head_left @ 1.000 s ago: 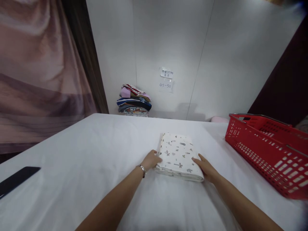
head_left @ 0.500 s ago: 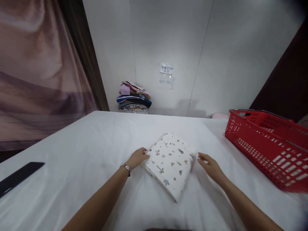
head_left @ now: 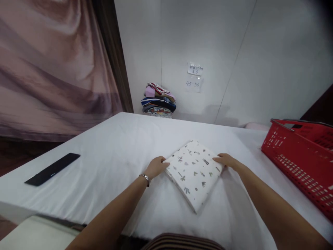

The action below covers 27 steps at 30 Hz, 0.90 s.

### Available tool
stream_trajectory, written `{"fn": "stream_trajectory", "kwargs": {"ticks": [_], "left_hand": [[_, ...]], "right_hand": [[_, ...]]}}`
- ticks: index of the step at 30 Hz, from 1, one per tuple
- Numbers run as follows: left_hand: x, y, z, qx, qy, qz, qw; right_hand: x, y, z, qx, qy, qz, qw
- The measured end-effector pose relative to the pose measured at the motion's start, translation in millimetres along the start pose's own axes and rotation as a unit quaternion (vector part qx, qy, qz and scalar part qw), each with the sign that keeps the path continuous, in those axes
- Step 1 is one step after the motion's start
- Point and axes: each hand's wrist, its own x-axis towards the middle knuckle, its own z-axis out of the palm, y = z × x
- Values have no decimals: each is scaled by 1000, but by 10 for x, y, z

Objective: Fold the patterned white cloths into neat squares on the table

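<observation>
A folded white cloth with a small plant-like print lies on the white-covered table, one corner pointing toward me. My left hand grips its left corner, thumb on top and the other fingers at the edge or underneath. At the opposite corner, my right hand pinches the cloth with the thumb over the top. The fingers beneath the cloth are hidden on both sides. A metal watch or bracelet is on my left wrist.
A red plastic basket stands on the right of the table. A flat black object lies at the left. Behind the table rises a stack of folded fabrics, near paper signs on the wall. A pink curtain hangs at left.
My right hand has closed on the cloth's right corner, where before it was just apart from it. The view has shifted, so the surroundings sit farther right.
</observation>
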Motion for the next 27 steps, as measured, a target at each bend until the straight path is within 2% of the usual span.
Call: {"fn": "stream_trajectory", "kwargs": {"ticks": [3, 9, 11, 13, 17, 19, 22, 24, 27], "left_hand": [[174, 17, -42, -6, -23, 26, 999], [601, 48, -133, -34, -42, 45, 998], [646, 39, -120, -40, -40, 42, 997], [607, 14, -108, -41, -13, 35, 998], [248, -80, -114, -25, 97, 2, 995], [-53, -126, -92, -31, 116, -3, 993], [-534, -145, 12, -57, 58, -17, 997], [-772, -115, 100, -80, 29, -16, 996], [-899, -31, 186, -89, 27, -28, 995]], "right_hand": [[-174, 66, -32, 20, -23, 35, 999], [-788, 255, 74, 30, -14, 51, 998], [-934, 294, 116, 77, -41, 72, 994], [-1012, 305, 135, 119, -68, 90, 986], [-986, 276, 104, 144, -75, 97, 982], [-914, 252, 80, 139, -64, 94, 984], [-792, 195, 82, 132, -34, 80, 987], [-730, 141, 113, 153, -32, 73, 985], [-687, 72, 174, 208, -49, 82, 973]]}}
